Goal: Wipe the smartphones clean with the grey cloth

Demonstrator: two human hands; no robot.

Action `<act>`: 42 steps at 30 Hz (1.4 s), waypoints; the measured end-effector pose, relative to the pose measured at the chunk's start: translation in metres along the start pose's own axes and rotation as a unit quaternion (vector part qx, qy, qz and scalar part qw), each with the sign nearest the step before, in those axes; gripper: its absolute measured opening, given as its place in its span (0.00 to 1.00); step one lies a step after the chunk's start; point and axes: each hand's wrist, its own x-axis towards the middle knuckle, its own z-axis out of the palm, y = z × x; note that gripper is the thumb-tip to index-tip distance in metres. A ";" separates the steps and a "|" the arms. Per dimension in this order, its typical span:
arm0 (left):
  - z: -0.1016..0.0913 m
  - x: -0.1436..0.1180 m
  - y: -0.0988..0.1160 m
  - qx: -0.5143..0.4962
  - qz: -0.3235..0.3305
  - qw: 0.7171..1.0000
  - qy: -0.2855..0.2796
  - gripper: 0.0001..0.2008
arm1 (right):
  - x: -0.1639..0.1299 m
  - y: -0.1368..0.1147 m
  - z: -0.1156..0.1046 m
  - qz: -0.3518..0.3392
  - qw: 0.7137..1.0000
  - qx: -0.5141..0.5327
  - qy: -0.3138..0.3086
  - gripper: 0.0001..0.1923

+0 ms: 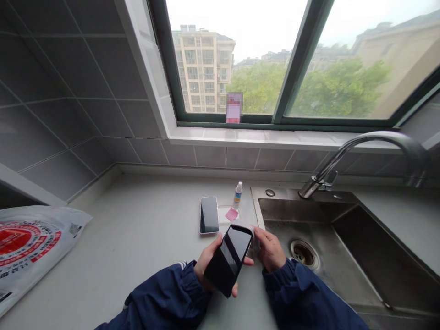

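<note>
Glossy black slab phone (229, 259): rigid, slippery, fragile; left hand (206, 266) clamps its edges, right hand (270, 250) pinches a thin pale wipe (253, 236).

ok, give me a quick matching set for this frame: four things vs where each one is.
Things:
1. dark phone
2. second phone
3. small bottle
4. plastic bag

Places:
A. far left of the counter
B. flat on the counter, screen up, left of the pink paper
C. upright by the sink's back left corner
D. held in the left hand, right hand at its top edge

Pairs: 1-D, 2-B, 3-C, 4-A
</note>
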 end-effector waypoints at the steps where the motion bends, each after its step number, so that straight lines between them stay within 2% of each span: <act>1: 0.000 0.000 0.000 -0.002 -0.001 1.000 -0.001 0.40 | 0.000 0.000 0.000 0.001 1.000 -0.001 -0.001 0.26; 12: -0.003 0.000 -0.004 0.045 -0.022 0.999 0.006 0.40 | 0.005 0.004 -0.007 -0.026 0.998 -0.055 0.028 0.22; 19: -0.005 0.000 -0.007 0.092 -0.046 0.994 0.022 0.44 | 0.006 0.000 -0.013 -0.038 0.994 -0.097 0.037 0.21; 26: -0.007 0.000 -0.009 0.090 0.002 0.996 -0.008 0.40 | 0.002 -0.002 -0.005 0.010 0.997 -0.072 0.000 0.24; 31: -0.004 -0.002 -0.008 0.093 0.035 0.994 -0.042 0.38 | 0.000 -0.002 -0.003 0.020 0.998 -0.053 0.004 0.25; 38: 0.002 -0.003 -0.005 0.085 0.075 0.993 -0.028 0.38 | 0.009 -0.005 -0.011 -0.051 0.993 -0.048 0.093 0.23; 42: 0.000 -0.002 -0.004 0.082 0.068 0.994 -0.027 0.38 | 0.015 -0.004 -0.021 -0.113 0.980 -0.099 0.130 0.23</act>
